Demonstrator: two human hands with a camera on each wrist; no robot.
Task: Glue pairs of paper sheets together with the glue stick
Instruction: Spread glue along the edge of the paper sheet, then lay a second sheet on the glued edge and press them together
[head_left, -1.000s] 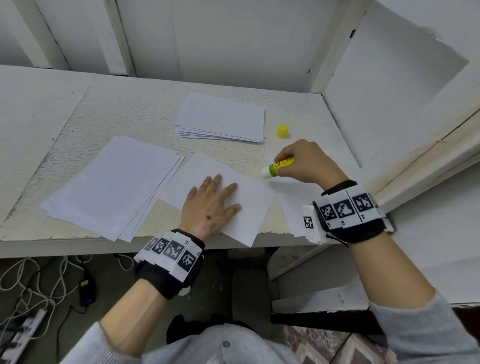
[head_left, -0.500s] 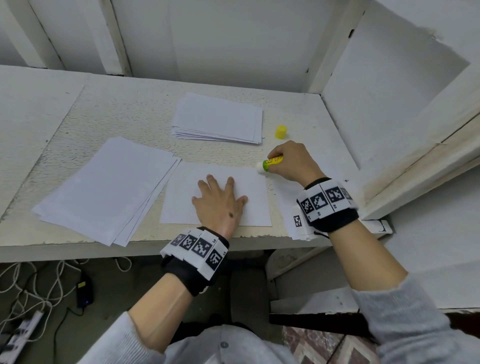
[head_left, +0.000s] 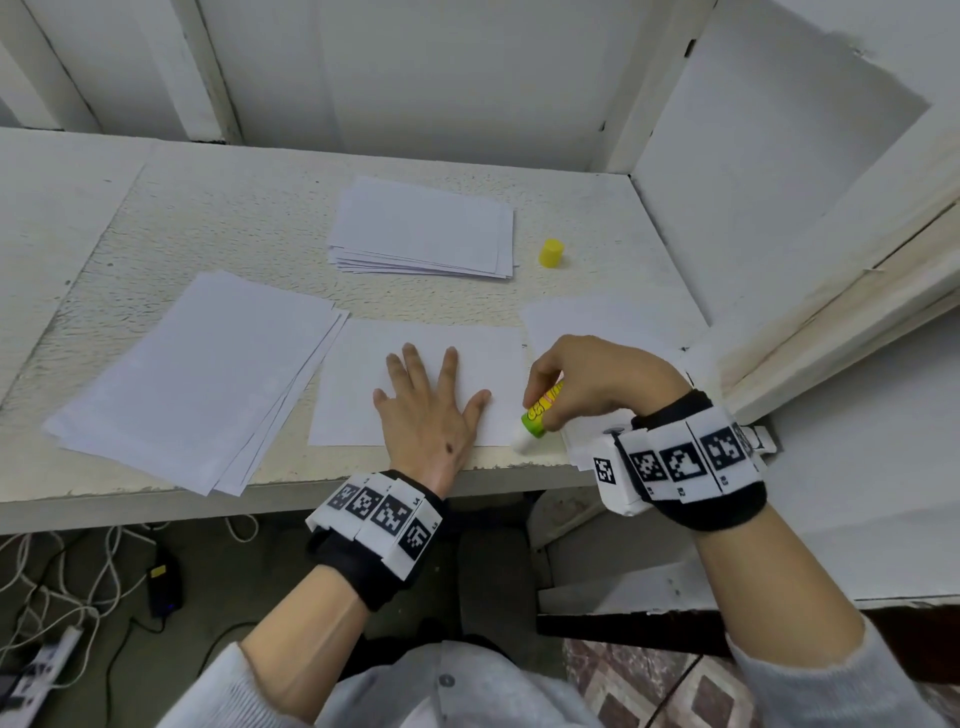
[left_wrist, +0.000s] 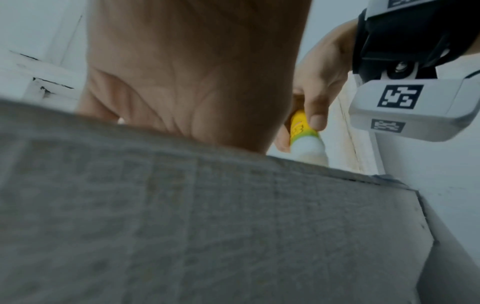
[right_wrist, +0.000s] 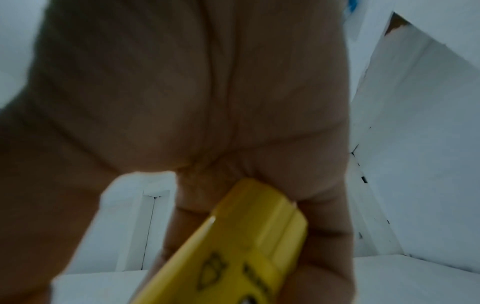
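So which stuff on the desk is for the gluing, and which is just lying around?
For the gluing: yellow-green glue stick, gripped by the right hand; single white sheet under the flat left hand; white paper stacks.

Just lying around: small yellow cap; floor cables.

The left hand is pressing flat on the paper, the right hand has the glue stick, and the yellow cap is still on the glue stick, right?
Not quite. The yellow cap is off, standing on the table beside the far paper stack, as the head view shows. The left hand does press flat on the paper, and the right hand holds the glue stick.
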